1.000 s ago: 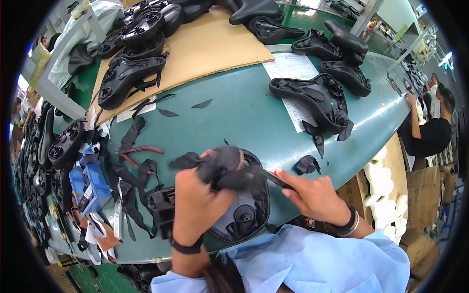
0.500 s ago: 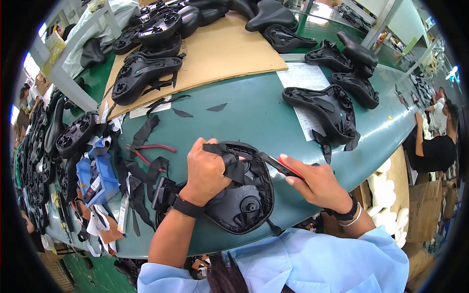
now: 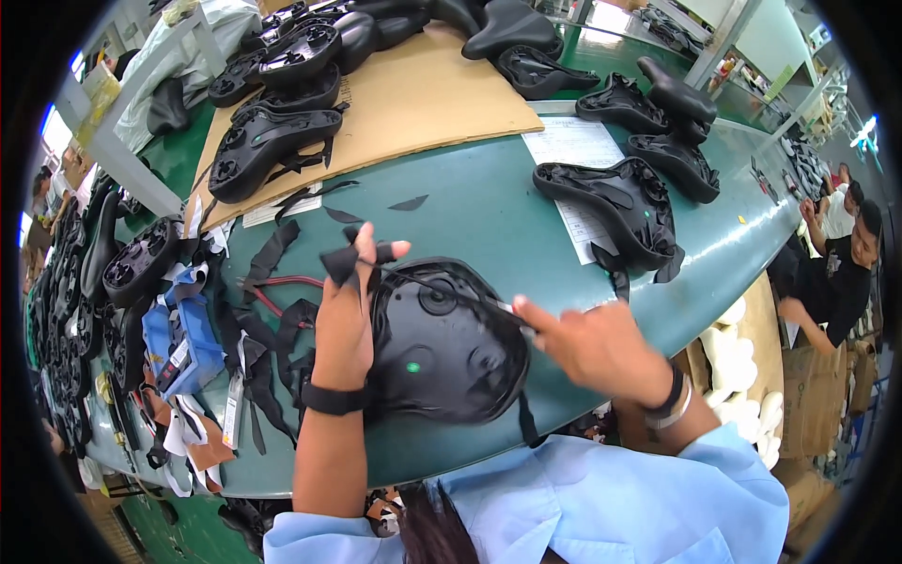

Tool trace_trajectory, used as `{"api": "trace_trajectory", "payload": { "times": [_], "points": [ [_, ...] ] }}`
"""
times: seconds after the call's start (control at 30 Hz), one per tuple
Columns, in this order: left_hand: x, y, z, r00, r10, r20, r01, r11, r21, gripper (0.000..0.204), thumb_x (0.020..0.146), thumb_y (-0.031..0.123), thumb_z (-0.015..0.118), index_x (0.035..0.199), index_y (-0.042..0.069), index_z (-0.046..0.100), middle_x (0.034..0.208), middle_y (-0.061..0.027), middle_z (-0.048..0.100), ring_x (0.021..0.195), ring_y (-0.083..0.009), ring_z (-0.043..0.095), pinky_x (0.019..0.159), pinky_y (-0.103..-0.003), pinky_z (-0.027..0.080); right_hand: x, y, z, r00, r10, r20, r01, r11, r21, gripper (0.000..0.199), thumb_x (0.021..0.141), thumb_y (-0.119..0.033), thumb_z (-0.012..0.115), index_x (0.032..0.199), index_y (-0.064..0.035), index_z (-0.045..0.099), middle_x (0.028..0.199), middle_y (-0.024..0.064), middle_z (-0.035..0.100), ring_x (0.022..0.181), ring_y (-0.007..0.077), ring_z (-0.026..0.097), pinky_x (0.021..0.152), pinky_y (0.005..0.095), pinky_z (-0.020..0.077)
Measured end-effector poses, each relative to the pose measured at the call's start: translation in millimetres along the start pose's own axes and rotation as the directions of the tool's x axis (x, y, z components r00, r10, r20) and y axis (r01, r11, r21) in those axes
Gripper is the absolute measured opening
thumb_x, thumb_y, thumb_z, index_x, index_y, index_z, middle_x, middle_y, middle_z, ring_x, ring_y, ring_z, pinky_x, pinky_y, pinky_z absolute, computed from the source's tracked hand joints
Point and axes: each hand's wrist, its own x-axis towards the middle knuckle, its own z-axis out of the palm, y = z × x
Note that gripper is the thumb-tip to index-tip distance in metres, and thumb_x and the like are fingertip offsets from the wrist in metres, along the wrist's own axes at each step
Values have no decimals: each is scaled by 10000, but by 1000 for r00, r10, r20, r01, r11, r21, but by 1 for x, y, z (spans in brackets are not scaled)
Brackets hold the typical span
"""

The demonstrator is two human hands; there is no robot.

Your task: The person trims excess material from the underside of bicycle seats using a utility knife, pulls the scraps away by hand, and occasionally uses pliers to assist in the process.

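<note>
A black bicycle saddle [image 3: 451,352] lies underside up on the green table in front of me. At its left rim is my left hand [image 3: 348,315], raised and closed on a black strip of cover material [image 3: 340,267]. A thin length of this stretches from the fingers across the saddle toward my right hand [image 3: 601,350]. That hand grips a utility knife [image 3: 512,315] at the saddle's right rim; the fingers cover most of its handle. Another black strip [image 3: 528,418] hangs off the saddle's lower right edge.
Red-handled pliers [image 3: 272,289] and black offcuts [image 3: 268,376] lie left, beside a blue bin [image 3: 188,343]. More saddles [image 3: 615,207] stand on papers at the right and on a cardboard sheet [image 3: 423,103] at the back. A person in black [image 3: 841,282] is at the far right.
My left hand has moved left and up, pulling the strip off the saddle. The saddle has turned. My right hand has shifted slightly left and down with the knife.
</note>
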Motion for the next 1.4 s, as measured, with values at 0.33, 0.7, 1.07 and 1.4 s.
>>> {"api": "trace_trajectory", "payload": {
  "times": [0.33, 0.7, 1.07, 1.4],
  "points": [
    [-129, -24, 14, 945, 119, 304, -311, 610, 729, 114, 801, 230, 652, 827, 161, 739, 1382, -78, 459, 1362, -388, 183, 1021, -517, 151, 69, 66, -31, 861, -488, 140, 470, 871, 142, 451, 859, -242, 622, 1290, -341, 535, 656, 21, 545, 599, 215, 569, 496, 335, 421],
    [-124, 41, -32, 910, -95, 403, 213, 942, -260, 559, 782, 605, 586, 953, 72, 605, 701, 6, 555, 695, -157, 543, 684, -348, 474, 53, 79, -27, 889, -418, 186, 416, 908, 50, 505, 831, -152, 616, 1301, -301, 503, 626, 59, 497, 523, 235, 527, 441, 360, 383],
    [-6, 84, -21, 823, -364, 437, -92, 672, 734, 226, 747, 170, 658, 859, -26, 638, 858, -122, 573, 789, -233, 575, 679, -305, 501, -16, 32, -45, 973, -24, 230, 36, 998, -50, 550, 820, -206, 650, 1335, -194, 455, 569, 59, 505, 450, 249, 529, 405, 366, 327],
    [21, 23, 55, 943, -65, 328, 36, 995, 94, 226, 950, 194, 494, 796, 32, 527, 692, -57, 557, 517, -107, 463, 474, -254, 367, -5, 30, -28, 959, -170, 227, 177, 984, -11, 516, 844, -203, 601, 1321, -126, 422, 552, 66, 523, 451, 264, 544, 385, 379, 357]
  ]
}}
